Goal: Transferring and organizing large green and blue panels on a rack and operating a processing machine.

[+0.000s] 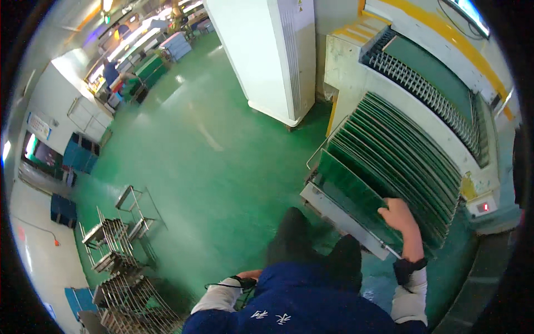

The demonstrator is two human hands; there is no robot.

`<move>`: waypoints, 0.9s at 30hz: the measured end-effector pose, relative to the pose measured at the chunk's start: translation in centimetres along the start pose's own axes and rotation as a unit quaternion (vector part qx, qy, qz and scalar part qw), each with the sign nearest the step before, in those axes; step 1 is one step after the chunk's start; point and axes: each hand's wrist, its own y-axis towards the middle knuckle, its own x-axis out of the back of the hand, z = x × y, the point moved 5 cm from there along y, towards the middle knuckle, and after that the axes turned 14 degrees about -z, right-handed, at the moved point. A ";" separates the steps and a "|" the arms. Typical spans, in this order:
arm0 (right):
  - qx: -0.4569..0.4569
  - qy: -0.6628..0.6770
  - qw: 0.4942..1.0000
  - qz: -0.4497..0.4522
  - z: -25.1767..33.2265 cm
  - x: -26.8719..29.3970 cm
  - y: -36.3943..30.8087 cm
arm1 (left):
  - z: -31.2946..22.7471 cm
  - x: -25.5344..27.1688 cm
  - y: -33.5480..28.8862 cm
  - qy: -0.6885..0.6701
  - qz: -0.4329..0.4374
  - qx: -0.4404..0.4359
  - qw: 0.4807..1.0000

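Right hand (398, 214) grips the leftmost green panel (347, 175), likely light, stiff, best edge-held. Left hand (250, 274): cannot tell.

open floor (206, 167) left of the rack (342, 219); panels (397, 156) crowd it.

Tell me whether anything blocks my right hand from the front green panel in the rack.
Nothing visible does: the right hand is closed on the near upper edge of the front green panel. The other green panels stand beyond it in the rack, toward the machine.
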 end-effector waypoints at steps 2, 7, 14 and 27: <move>0.000 0.020 1.000 -0.004 0.0 -0.2 0.3 | 0.3 0.4 0.0 -0.002 -0.003 -0.010 1.000; -0.010 -0.017 1.000 0.005 0.0 -0.8 0.3 | 1.1 2.1 0.4 -0.010 -0.009 -0.036 0.999; -0.072 -0.050 0.995 0.037 -0.4 -0.3 0.1 | -1.5 7.0 4.9 -0.046 -0.021 -0.073 0.996; -0.109 -0.127 0.986 0.008 -2.8 -1.8 1.0 | -0.6 14.4 6.0 -0.080 -0.076 -0.076 0.991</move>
